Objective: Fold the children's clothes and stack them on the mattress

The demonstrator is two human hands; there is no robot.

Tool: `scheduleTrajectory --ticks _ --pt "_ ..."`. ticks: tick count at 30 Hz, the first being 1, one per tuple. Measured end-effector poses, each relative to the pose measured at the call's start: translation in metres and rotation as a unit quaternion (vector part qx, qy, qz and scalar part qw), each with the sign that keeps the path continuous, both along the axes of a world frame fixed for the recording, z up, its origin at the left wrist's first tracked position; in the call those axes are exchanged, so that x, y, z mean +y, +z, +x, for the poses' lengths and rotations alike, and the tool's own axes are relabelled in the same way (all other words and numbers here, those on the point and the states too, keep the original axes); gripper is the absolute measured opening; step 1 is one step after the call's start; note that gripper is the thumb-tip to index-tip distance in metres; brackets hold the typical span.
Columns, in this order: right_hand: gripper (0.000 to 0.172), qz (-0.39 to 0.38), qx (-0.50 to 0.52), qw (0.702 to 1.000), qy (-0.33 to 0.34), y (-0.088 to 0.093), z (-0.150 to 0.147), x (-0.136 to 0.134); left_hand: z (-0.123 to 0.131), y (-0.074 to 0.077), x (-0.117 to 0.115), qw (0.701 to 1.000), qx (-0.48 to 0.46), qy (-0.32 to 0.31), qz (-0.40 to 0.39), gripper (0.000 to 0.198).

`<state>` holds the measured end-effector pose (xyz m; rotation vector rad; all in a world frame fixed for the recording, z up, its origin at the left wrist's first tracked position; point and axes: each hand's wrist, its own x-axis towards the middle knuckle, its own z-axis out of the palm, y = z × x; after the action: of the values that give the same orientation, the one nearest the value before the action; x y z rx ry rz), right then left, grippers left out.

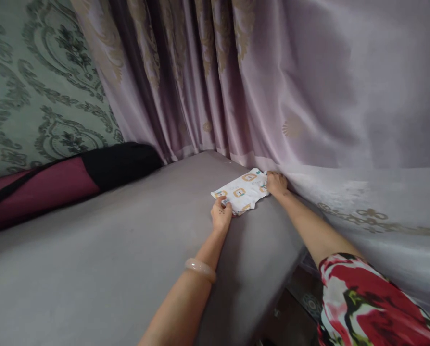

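Observation:
A small folded white cloth [242,190] with orange and blue prints lies near the far right corner of a grey bed surface [128,250]. My left hand [221,214] grips its near edge, fingers curled over the cloth. My right hand [275,183] presses on its far right edge, next to the curtain, fingers closed on the fabric. A pale bangle [200,269] circles my left wrist. A red floral sleeve [366,302] covers my right upper arm.
A pink-mauve curtain [309,86] hangs along the back and right of the bed. A maroon and black bolster [67,180] lies at the left against a green patterned wall [38,81]. The bed's right edge drops to a dark floor [294,312].

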<state>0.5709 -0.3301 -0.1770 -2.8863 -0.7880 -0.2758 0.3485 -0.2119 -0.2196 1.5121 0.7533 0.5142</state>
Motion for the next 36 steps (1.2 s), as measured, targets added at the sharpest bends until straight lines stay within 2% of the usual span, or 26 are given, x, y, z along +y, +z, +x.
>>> scheduleTrajectory --ticks 3,6,10,15,19,23,25,28,32,36 --pt "0.038 0.004 -0.004 0.999 0.045 -0.004 -0.01 0.015 -0.001 0.006 -0.003 1.0 0.017 0.018 0.016 0.025" --pt "0.044 -0.002 0.031 0.997 0.064 -0.013 -0.017 0.029 0.001 0.007 -0.005 0.999 0.027 0.017 0.007 0.025" --pt "0.051 -0.024 0.058 0.997 0.046 -0.02 -0.018 0.034 -0.002 0.006 -0.002 0.998 0.033 -0.003 -0.054 0.032" --pt "0.055 -0.02 0.069 0.996 0.049 -0.016 -0.034 0.038 -0.021 0.014 0.004 0.991 0.043 -0.018 -0.129 0.038" --pt "0.053 -0.016 0.046 0.986 0.162 -0.015 -0.076 0.052 -0.035 0.023 0.006 0.986 0.065 -0.031 -0.15 0.028" --pt "0.054 -0.028 0.064 0.952 0.298 -0.019 -0.114 0.067 -0.049 0.027 0.011 0.981 0.086 -0.056 -0.165 0.021" --pt "0.053 -0.042 0.071 0.938 0.337 -0.022 -0.122 0.072 -0.061 0.029 0.017 0.978 0.096 -0.066 -0.173 0.019" --pt "0.053 -0.07 0.066 0.931 0.353 -0.028 -0.122 0.074 -0.088 0.032 0.029 0.975 0.105 -0.077 -0.178 0.015" --pt "0.058 -0.07 0.048 0.935 0.345 -0.039 -0.112 0.08 -0.132 0.034 0.052 0.973 0.112 -0.101 -0.174 0.015" --pt "0.066 -0.033 0.04 0.944 0.327 -0.052 -0.109 0.093 -0.177 0.035 0.077 0.976 0.117 -0.087 -0.163 0.015"
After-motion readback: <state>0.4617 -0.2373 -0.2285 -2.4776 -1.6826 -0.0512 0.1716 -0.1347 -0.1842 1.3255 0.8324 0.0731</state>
